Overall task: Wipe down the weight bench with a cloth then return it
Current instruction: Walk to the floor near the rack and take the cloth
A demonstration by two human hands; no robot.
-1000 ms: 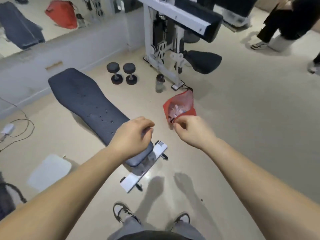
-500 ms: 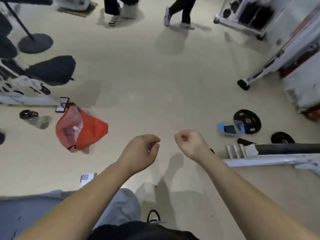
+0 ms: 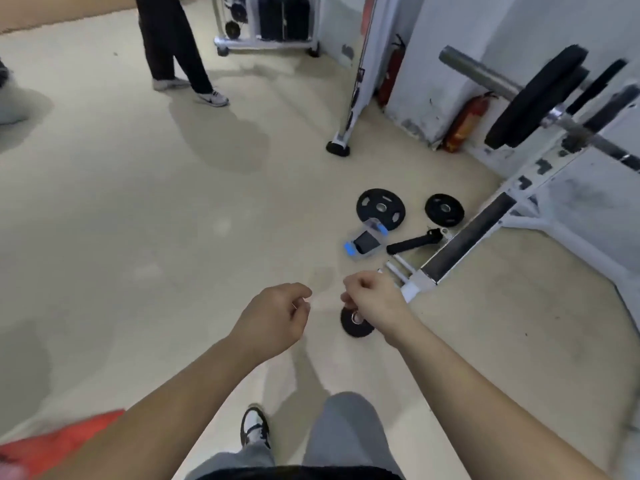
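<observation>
The view has swung right: the weight bench is out of sight and only a corner of the red bag [image 3: 52, 441] shows near left. Left hand [image 3: 273, 320] and right hand [image 3: 375, 301] stay curled together; no cloth shows in either grip, so wiping waits

Thin pale cloth [image 3: 325, 301] — faint, blurred, stretched between left hand [image 3: 273, 317], right hand [image 3: 375, 299]
</observation>
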